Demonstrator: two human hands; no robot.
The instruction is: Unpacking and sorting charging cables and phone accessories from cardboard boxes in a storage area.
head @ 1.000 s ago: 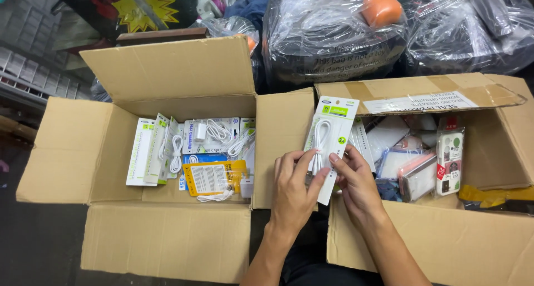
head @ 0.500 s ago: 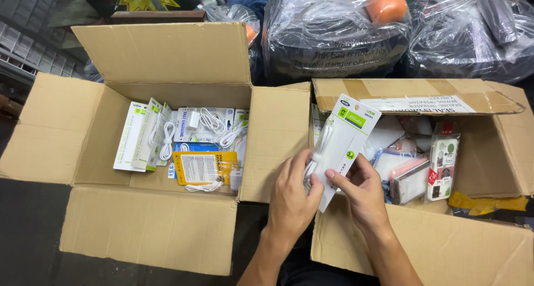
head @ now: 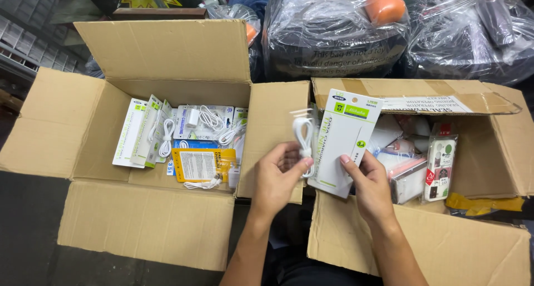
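From the head camera, looking down: two open cardboard boxes side by side, hands raised between them. Left hand (head: pixel 278 177) closed in a pinch on a coiled white cable (head: pixel 303 137) in clear wrapping, held upright just to the left of the card. Right hand (head: pixel 371 187) pinching the lower right edge of a white packaging card (head: pixel 345 141) with a green label, thumb on the front, fingers behind. Card standing with long axis nearly vertical, tilted slightly to the right, over the near left corner of the right box (head: pixel 445 247). Cable just beside the card's left edge, possibly touching; hard to tell. Left box (head: pixel 150 219) well to the left of the pinch, nearer to the left hand, holding similar cable packs (head: pixel 144 131) and a yellow pack (head: pixel 203 164). Behind both boxes, clear plastic bags (head: pixel 334 35).
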